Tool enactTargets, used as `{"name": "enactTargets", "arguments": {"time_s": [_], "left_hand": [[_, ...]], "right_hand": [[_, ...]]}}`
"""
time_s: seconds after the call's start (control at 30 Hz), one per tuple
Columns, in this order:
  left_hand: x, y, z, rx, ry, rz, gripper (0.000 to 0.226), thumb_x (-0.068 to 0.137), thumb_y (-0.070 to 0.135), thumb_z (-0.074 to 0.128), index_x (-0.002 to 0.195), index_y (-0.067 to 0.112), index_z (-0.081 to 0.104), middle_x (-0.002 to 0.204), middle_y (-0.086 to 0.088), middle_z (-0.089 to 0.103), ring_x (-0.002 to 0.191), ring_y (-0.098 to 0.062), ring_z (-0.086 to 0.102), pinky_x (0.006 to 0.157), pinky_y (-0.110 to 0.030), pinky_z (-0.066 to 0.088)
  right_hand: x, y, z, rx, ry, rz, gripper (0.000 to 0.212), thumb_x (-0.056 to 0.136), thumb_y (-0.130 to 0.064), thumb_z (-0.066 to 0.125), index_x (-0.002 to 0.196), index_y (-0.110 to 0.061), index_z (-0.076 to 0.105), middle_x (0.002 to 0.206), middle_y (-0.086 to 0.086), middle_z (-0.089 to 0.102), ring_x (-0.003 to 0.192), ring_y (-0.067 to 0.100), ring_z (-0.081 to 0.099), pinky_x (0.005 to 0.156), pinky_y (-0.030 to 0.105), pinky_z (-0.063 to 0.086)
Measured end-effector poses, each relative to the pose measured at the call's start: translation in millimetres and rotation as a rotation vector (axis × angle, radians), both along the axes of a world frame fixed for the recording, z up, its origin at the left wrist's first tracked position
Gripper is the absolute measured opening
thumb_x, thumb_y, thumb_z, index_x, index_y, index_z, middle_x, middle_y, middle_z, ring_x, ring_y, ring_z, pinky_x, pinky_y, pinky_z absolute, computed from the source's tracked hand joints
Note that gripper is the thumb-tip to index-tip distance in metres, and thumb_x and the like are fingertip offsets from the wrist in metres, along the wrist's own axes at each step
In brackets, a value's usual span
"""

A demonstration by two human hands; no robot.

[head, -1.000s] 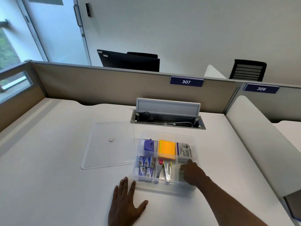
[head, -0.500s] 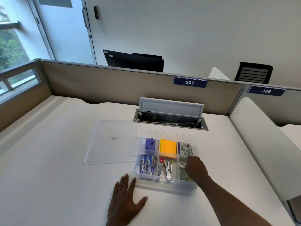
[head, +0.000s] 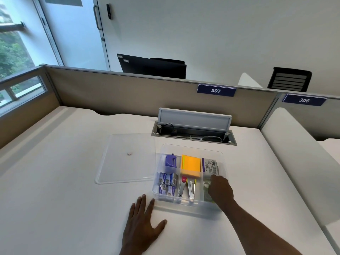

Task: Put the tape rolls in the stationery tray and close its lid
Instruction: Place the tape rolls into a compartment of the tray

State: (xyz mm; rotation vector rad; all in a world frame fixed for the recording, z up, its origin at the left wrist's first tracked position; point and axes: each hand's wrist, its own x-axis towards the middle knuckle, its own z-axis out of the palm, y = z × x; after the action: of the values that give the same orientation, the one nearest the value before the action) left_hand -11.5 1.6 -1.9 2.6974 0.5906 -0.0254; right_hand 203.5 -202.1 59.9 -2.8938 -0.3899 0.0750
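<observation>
The clear stationery tray (head: pixel 191 205) stands open on the white desk, divided into compartments. My right hand (head: pixel 219 191) reaches into its right compartment, fingers curled down over clear tape rolls (head: pixel 207 184) lying there; whether it grips one is hidden. The tray's clear lid (head: pixel 127 168) lies flat on the desk, touching the tray's left side, with a small pink dot on it. My left hand (head: pixel 142 227) rests flat on the desk just in front of the tray's left corner, fingers spread, holding nothing.
The tray holds a purple sharpener (head: pixel 171 160), orange sticky notes (head: pixel 190 165), staple boxes (head: pixel 166 183), staplers (head: pixel 187 188) and a printed packet (head: pixel 210 165). Behind it an open cable hatch (head: pixel 194 131) sits in the desk. Partition walls (head: pixel 128 92) border the desk at the back and left.
My right hand has shifted slightly inside the right compartment. My left hand stays flat on the desk. The view has tilted a little.
</observation>
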Motion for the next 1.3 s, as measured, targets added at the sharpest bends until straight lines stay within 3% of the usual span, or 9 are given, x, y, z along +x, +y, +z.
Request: {"name": "enactTargets", "arguments": {"time_s": [0.2, 0.4, 0.57, 0.8, 0.9, 1.0, 1.3], "left_hand": [[-1, 1, -2, 0.007, -0.003, 0.007, 0.087, 0.072, 0.08, 0.042, 0.139, 0.024, 0.044, 0.151, -0.011, 0.035, 0.139, -0.027, 0.034, 0.113, -0.028, -0.003], [0, 0, -2, 0.019, -0.02, 0.005, 0.088, 0.073, 0.081, 0.038, 0.141, 0.025, 0.041, 0.153, -0.01, 0.031, 0.141, -0.026, 0.029, 0.113, -0.027, -0.005], [-1, 0, -3, 0.037, -0.045, 0.005, 0.089, 0.074, 0.082, 0.035, 0.143, 0.026, 0.037, 0.155, -0.009, 0.026, 0.143, -0.025, 0.024, 0.113, -0.027, -0.008], [0, 0, -3, 0.027, -0.028, 0.003, 0.087, 0.074, 0.08, 0.038, 0.142, 0.025, 0.04, 0.154, -0.01, 0.03, 0.142, -0.025, 0.028, 0.113, -0.027, -0.004], [0, 0, -3, 0.012, -0.02, 0.008, 0.087, 0.074, 0.08, 0.038, 0.141, 0.025, 0.04, 0.153, -0.01, 0.031, 0.141, -0.024, 0.03, 0.113, -0.027, -0.004], [0, 0, -3, 0.007, -0.006, 0.009, 0.087, 0.074, 0.08, 0.039, 0.14, 0.025, 0.041, 0.152, -0.01, 0.033, 0.14, -0.024, 0.031, 0.113, -0.026, -0.005], [0, -1, -2, 0.021, -0.035, 0.011, 0.087, 0.074, 0.079, 0.04, 0.142, 0.024, 0.039, 0.153, -0.01, 0.03, 0.141, -0.025, 0.028, 0.113, -0.025, -0.006]], "right_hand": [[2, 4, -3, -0.044, -0.05, 0.009, 0.031, 0.087, -0.012, 0.043, 0.116, -0.015, 0.055, 0.106, 0.008, 0.067, 0.1, 0.028, 0.058, 0.083, 0.038, 0.052], [-1, 9, -7, 0.154, -0.02, 0.038, 0.031, 0.087, -0.005, 0.053, 0.117, -0.009, 0.06, 0.114, 0.014, 0.067, 0.104, 0.032, 0.063, 0.093, 0.041, 0.052], [-4, 10, -10, 0.208, -0.004, 0.114, 0.029, 0.093, -0.004, 0.047, 0.12, -0.004, 0.057, 0.122, 0.017, 0.063, 0.114, 0.032, 0.059, 0.103, 0.041, 0.045], [-3, 8, -2, 0.398, -0.027, 0.083, 0.022, 0.087, 0.007, 0.05, 0.102, 0.0, 0.064, 0.112, 0.019, 0.067, 0.107, 0.035, 0.06, 0.098, 0.042, 0.05], [-4, 8, 0, 0.357, -0.083, 0.002, 0.028, 0.08, 0.009, 0.056, 0.107, 0.004, 0.062, 0.111, 0.024, 0.063, 0.102, 0.04, 0.061, 0.089, 0.044, 0.054], [-6, 9, -1, 0.243, -0.005, -0.096, 0.023, 0.086, -0.003, 0.052, 0.108, 0.004, 0.058, 0.105, 0.024, 0.061, 0.095, 0.039, 0.062, 0.081, 0.042, 0.054], [1, 5, -1, 0.182, 0.077, -0.098, 0.021, 0.089, -0.014, 0.052, 0.105, -0.004, 0.058, 0.107, 0.017, 0.066, 0.098, 0.034, 0.064, 0.083, 0.038, 0.054]]}}
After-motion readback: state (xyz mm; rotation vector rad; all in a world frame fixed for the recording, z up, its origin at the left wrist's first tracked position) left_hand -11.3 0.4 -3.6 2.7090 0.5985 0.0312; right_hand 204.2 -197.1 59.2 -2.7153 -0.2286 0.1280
